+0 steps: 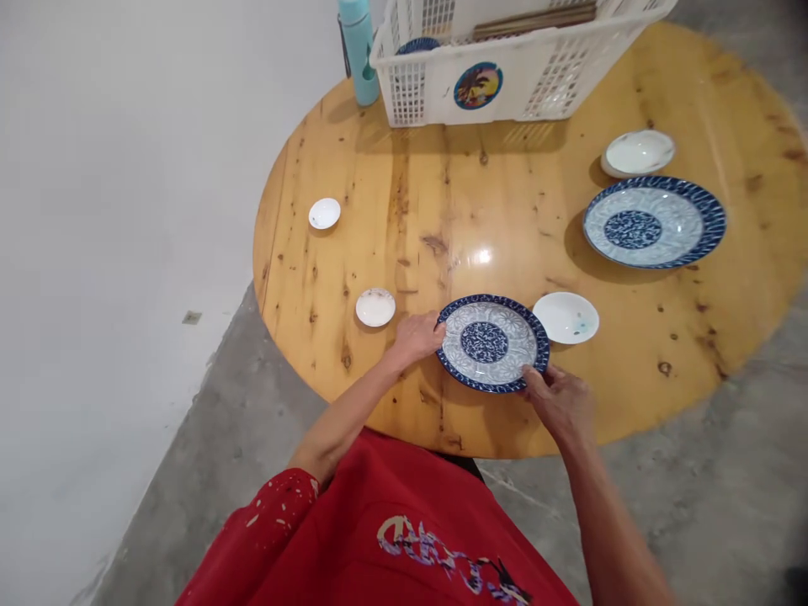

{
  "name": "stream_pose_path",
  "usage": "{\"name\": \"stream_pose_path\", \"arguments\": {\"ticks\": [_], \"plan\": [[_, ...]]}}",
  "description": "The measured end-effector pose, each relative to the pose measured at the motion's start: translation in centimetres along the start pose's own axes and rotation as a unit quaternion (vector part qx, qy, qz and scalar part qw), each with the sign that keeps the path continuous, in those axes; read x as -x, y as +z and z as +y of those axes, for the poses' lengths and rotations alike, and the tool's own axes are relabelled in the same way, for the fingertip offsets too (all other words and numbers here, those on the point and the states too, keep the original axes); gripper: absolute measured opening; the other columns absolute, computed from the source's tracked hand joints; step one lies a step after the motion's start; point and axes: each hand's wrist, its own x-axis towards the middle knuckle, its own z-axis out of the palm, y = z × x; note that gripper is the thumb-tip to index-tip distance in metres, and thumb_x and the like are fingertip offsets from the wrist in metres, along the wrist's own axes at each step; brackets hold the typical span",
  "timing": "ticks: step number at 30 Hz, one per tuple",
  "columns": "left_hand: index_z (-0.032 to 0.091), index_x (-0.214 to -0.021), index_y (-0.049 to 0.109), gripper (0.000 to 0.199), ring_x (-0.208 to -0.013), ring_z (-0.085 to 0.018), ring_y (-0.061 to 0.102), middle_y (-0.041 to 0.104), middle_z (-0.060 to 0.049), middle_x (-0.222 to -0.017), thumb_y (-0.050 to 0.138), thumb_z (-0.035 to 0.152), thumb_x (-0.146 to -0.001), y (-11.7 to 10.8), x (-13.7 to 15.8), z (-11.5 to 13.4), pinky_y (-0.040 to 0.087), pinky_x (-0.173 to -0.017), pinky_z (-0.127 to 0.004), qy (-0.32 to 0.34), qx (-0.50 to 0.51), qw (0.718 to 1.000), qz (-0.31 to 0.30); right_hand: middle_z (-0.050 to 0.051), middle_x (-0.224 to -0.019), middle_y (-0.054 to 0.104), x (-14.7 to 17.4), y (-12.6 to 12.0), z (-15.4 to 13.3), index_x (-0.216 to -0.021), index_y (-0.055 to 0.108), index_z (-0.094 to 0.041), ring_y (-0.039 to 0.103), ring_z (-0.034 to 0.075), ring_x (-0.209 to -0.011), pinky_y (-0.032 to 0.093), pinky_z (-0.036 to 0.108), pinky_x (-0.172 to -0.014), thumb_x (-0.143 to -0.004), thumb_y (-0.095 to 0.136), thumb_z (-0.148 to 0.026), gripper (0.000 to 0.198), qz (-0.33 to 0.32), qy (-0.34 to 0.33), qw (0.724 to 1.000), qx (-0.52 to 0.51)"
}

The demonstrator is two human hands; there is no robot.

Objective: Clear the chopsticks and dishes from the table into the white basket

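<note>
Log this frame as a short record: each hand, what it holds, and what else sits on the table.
Held item: blue-rimmed plate
Left hand: on the plate's left rim
Right hand: on its near right rim, thumb on top
Plate contact with table: cannot tell
Right side: white bowl beside the held plate; second plate farther off; another bowl beyond that
Left side: nearer small dish; farther small dish
Far side: white basket; light-blue bottle
Surface: wooden table
</note>
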Motion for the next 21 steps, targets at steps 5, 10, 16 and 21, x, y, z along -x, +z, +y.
{"name": "stream_pose_path", "arguments": {"ticks": [5,10,16,21], "plan": [[0.014,-0.115,0.068,0.038,-0.107,-0.030,0.070,0.075,-0.017,-0.111,0.038,0.034,-0.102,0.2,0.2,0.5,0.049,-0.088,-0.036,-0.015,-0.053,0.998,-0.001,0.009,-0.058,0.057,-1.1,-0.8,-0.1,-0.069,0.060,-0.021,0.055,0.025,-0.060,0.038,0.033,-0.058,-0.084,0.045,-0.054,0.039,-0.004,-0.056,0.990,0.132],[0.011,-0.115,0.068,0.037,-0.107,-0.030,0.070,0.075,-0.020,-0.108,0.042,0.034,-0.102,0.4,0.2,1.1,0.050,-0.087,-0.034,-0.018,-0.073,0.997,-0.006,0.013,-0.069,0.063,-1.6,-1.3,-0.1,-0.081,0.066,-0.017,0.061,0.028,-0.066,0.038,0.034,-0.060,-0.091,0.040,-0.053,0.046,-0.073,-0.064,0.963,0.249],[0.008,-0.118,0.062,0.036,-0.103,-0.031,0.072,0.074,-0.022,-0.104,0.037,0.028,-0.103,0.6,0.7,1.5,0.051,-0.080,-0.035,-0.012,-0.112,0.994,-0.003,0.017,-0.078,0.068,-2.1,-2.0,-1.4,-0.091,0.069,-0.014,0.067,0.032,-0.077,0.041,0.034,-0.063,-0.097,0.041,-0.051,0.046,-0.120,-0.067,0.938,0.318],[0.009,-0.124,0.055,0.033,-0.099,-0.030,0.074,0.075,-0.019,-0.103,0.039,0.029,-0.104,0.8,1.1,1.4,0.051,-0.076,-0.034,-0.022,-0.131,0.991,0.001,0.017,-0.079,0.068,-2.5,-2.4,-2.3,-0.092,0.068,-0.014,0.068,0.033,-0.081,0.044,0.035,-0.066,-0.099,0.040,-0.050,0.046,-0.151,-0.055,0.939,0.305]]}}
